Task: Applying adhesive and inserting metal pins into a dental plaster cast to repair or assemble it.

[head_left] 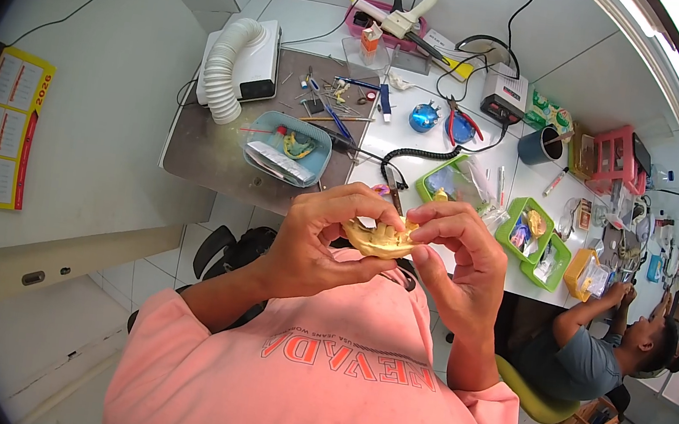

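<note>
Between my two hands is a yellow dental cast (381, 241), a curved jaw model with teeth along its upper side. My left hand (315, 239) grips its left end, thumb below and fingers over the top. At the other end, the thumb and fingertips of my right hand (464, 265) pinch the cast near its teeth. Both hands hold it in front of my chest, off the table's near edge. My fingers hide parts of both ends.
A light-blue tray (321, 167) with packets stands on the brown mat (195, 143). Green trays (420, 190) lie to the right, past red-handled pliers (460, 129) and a coiled black cable (415, 149). A white hose unit (266, 63) is back left. A co-worker (594, 345) sits at right.
</note>
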The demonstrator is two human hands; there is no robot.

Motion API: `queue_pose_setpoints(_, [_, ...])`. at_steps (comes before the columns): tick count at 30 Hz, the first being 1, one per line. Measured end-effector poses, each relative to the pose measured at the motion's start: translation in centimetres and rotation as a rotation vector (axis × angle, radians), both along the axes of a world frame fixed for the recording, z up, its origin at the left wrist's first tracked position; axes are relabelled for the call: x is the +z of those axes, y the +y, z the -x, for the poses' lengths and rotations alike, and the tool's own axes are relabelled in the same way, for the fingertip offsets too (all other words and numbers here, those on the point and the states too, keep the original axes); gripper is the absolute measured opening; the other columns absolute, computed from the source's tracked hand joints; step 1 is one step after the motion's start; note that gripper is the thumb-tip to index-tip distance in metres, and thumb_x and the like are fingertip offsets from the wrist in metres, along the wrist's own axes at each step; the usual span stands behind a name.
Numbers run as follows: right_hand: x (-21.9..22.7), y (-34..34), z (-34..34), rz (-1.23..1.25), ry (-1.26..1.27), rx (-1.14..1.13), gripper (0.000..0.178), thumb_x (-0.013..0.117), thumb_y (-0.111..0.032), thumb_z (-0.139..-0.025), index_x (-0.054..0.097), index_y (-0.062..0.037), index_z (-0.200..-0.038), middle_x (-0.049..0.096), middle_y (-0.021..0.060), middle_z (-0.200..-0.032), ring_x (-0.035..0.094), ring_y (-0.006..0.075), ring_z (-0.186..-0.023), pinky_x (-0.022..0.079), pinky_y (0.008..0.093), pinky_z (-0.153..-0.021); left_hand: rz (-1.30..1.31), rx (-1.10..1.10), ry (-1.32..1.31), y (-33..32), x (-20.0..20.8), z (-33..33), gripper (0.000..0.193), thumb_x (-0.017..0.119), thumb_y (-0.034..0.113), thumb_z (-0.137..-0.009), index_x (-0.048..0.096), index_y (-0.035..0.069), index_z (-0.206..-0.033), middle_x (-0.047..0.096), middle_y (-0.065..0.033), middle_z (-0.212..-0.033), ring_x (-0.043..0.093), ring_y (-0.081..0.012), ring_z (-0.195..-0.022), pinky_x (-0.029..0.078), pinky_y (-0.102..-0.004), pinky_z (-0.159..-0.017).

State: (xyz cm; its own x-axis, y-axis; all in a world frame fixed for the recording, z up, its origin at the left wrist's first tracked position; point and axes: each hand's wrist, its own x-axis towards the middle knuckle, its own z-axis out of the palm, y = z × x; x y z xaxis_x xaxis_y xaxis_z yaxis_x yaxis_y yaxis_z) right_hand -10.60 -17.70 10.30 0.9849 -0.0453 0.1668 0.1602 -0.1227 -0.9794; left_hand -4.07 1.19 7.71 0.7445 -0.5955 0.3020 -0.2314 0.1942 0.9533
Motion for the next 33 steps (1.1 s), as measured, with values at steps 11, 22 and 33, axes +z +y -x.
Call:
queue_pose_setpoints(11, [-5.7,-3.7,2.0,0.168,0.115,-0.338,0.02,0.068,0.0,-0.085,0.064,0.0008,-0.104,0.066,0.0097,-0.102,0.065,0.015,-0.092,0.055,0.0265,-0.077,0.047,0.096,0.291,1.3,-2.1,0.9,0.037,0.073,-0.008,-0.077,0.06,-0.005,-0.111,0.057,-0.0086,-0.11,0.061,-0.0139,-0.101,0.052,-0.0267,-0.091])
queue_pose_setpoints(22, [-13.1,-4.5,2.3,0.378,0.482,-0.198,0.015,0.059,-0.011,-0.095,0.068,0.0,-0.093,0.063,0.0064,-0.063,0.057,0.0104,-0.053,0.044,0.0258,-0.051,-0.078,0.467,0.393,2.6,-3.5,1.9,0.038,0.074,-0.01,-0.074,0.06,-0.004,-0.109,0.058,-0.0064,-0.104,0.06,-0.0116,-0.094,0.05,-0.0251,-0.087])
queue_pose_setpoints(33, [-15.2,-4.5,-12.0,0.336,0.185,-0.033,0.014,0.066,-0.011,-0.088,0.067,-0.0022,-0.099,0.068,0.0104,-0.08,0.063,0.0166,-0.062,0.048,0.0285,-0.057,-0.01,0.644,0.354,1.1,-1.9,2.1,0.037,0.072,-0.011,-0.075,0.06,-0.006,-0.109,0.058,-0.008,-0.106,0.062,-0.0129,-0.096,0.051,-0.0261,-0.087])
